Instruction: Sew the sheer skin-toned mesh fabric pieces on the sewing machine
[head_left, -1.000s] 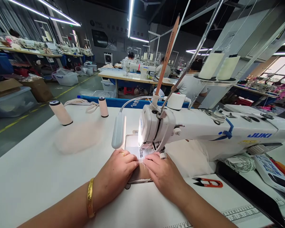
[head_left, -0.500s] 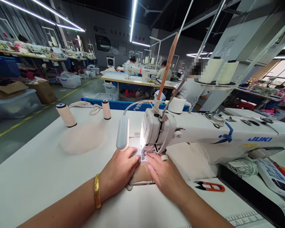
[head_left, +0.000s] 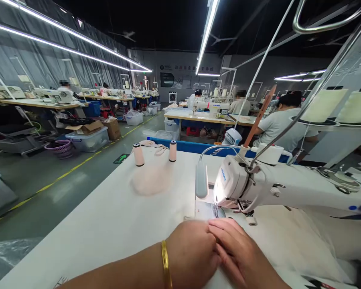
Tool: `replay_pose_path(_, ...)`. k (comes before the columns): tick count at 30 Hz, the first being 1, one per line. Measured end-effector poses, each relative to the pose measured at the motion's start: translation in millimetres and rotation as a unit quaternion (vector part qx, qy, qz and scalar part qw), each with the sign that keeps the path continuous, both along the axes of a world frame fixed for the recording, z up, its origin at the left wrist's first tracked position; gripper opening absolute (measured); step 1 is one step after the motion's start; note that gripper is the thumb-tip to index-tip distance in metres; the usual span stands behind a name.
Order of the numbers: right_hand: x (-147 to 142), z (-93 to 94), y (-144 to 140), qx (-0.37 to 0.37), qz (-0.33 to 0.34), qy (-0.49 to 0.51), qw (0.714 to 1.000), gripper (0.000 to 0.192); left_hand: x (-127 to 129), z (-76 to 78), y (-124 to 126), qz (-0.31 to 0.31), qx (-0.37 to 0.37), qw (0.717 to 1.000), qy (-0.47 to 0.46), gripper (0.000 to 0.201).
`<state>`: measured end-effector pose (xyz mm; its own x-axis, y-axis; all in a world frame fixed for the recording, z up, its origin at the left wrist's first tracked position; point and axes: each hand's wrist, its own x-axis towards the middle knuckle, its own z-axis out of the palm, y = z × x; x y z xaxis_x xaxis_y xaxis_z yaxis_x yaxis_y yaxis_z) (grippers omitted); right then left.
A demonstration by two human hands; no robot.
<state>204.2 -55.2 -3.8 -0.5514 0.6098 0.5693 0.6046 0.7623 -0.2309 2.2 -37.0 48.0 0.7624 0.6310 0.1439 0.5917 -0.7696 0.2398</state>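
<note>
My left hand point(head_left: 192, 253), with a gold bangle on the wrist, lies fingers-down on the white table just in front of the sewing machine's needle area point(head_left: 228, 206). My right hand point(head_left: 243, 257) lies beside it, touching it, fingers pointing left and forward. Both hands cover whatever piece lies under them; I cannot see it. The white sewing machine point(head_left: 289, 188) stretches to the right, its lamp point(head_left: 201, 178) lighting the needle plate. Cream fabric point(head_left: 295, 241) spreads on the table right of my hands.
Two thread spools point(head_left: 138, 154) point(head_left: 172, 151) stand at the table's point(head_left: 108, 216) far side next to a pale fabric patch point(head_left: 152, 180). Large cones point(head_left: 325, 105) sit on a stand at right. Other people sew at tables behind. An aisle with bins runs along the left.
The view swung up and to the left, showing more of the room. My hands stay together in front of the needle, now low in the frame; the brown piece under them is hidden.
</note>
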Motion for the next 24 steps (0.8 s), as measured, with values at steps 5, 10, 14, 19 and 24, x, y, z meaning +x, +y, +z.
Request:
replay_pose_path(5,-7.5,13.9,-9.1,-0.071,0.030,-0.005,0.997,0.031,-27.4,19.2,25.7,0.050,-0.073,0.993,-0.074,0.027)
replay_pose_path(10,-2.8,15.1,-10.3,-0.091,0.035,-0.001,0.995,0.035,-36.0,17.7,49.8,0.121,-0.027,0.991,-0.050,0.012)
replay_pose_path(14,1.5,15.2,-12.3,-0.106,0.048,-0.001,0.993,0.031,-30.7,2.5,50.2,0.120,-0.014,0.992,0.026,0.019)
replay_pose_path(19,8.8,19.3,-12.4,-0.129,0.043,-0.018,0.991,0.023,-28.0,-1.1,52.0,0.148,-0.092,0.984,0.020,0.011)
replay_pose_path(24,14.9,28.0,-12.6,-0.172,0.024,-0.041,0.984,0.018,-27.8,5.7,53.5,0.147,-0.183,0.972,0.000,0.017)
